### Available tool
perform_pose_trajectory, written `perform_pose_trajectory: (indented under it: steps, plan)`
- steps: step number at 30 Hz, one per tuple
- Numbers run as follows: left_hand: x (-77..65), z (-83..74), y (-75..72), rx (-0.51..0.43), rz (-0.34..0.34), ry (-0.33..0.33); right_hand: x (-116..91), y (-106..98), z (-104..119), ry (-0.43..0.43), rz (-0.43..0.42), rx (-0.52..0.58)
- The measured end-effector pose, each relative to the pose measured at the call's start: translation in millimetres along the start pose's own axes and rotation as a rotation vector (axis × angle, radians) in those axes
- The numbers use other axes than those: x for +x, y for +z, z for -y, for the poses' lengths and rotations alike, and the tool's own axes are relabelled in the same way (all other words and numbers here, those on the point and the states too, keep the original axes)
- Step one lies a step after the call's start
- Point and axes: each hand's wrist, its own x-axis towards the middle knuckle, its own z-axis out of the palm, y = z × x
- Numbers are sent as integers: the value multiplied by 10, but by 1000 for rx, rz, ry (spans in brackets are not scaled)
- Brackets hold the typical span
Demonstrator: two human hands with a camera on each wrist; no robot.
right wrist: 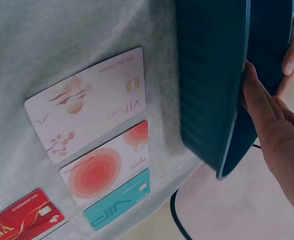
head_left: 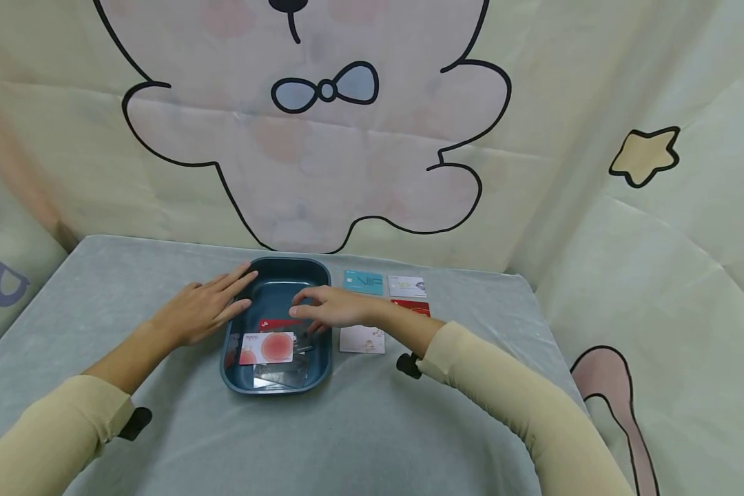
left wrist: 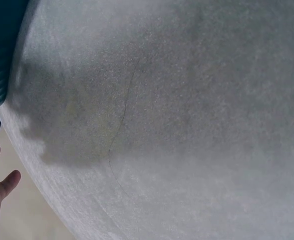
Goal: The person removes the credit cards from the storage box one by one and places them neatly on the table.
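A dark blue tray [head_left: 277,270] holds several cards at its near end. On top lies a white card with coral circles [head_left: 275,348], over a red card [head_left: 279,323] and clear, greyish cards [head_left: 279,375]. My left hand [head_left: 203,306] rests at the tray's left rim, its fingers spread and fairly straight. From the right, my right hand [head_left: 335,308] reaches across the opposite rim, fingers loosely bent over the inside. No card shows between its fingers. The right wrist view has this hand [right wrist: 274,120] at the tray wall, its fingertips hidden behind the rim.
Right of the tray lie a teal VIP card [head_left: 363,282], a white card [head_left: 407,286], a red card [head_left: 414,307] and a pale floral card [head_left: 362,339]. Another coral-circle card [right wrist: 104,170] lies among them. Grey cloth [head_left: 372,434] covers the table; a printed curtain [head_left: 552,138] hangs behind.
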Motion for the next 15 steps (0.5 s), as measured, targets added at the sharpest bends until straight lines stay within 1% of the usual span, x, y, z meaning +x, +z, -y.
perform_pose_trajectory:
  steps: [3, 7, 11, 15]
  plan:
    - [0, -12, -3, -2, -1, 2, 34, 43, 40, 40, 44, -23]
    - [-4, -18, -9, -2, -11, 9, 88, 97, 76, 57, 88, -23]
    - [-9, -16, -14, -1, -19, 23, 138, 149, 88, 76, 106, -20]
    - [-13, -12, -18, 0, -25, 31, 192, 199, 80, 94, 99, -40]
